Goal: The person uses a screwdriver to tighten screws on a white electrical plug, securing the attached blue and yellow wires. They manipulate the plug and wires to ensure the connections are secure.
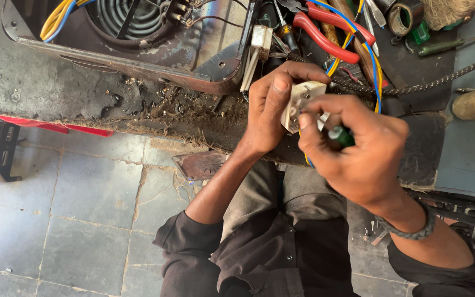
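We see a cream-white switch block (pixel 302 104), a green screwdriver handle (pixel 341 136), red-handled pliers (pixel 325 32), blue and yellow wires (pixel 365 41), a rusty brown-grey metal casing (pixel 138 52), grey floor tiles (pixel 83 192), dark brown sleeves (pixel 191 242), and a grey braided wristband (pixel 413 225).

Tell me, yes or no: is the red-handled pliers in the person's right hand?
No. The pliers lie on the bench beyond the hands, while the right hand holds a green-handled screwdriver against the white socket.
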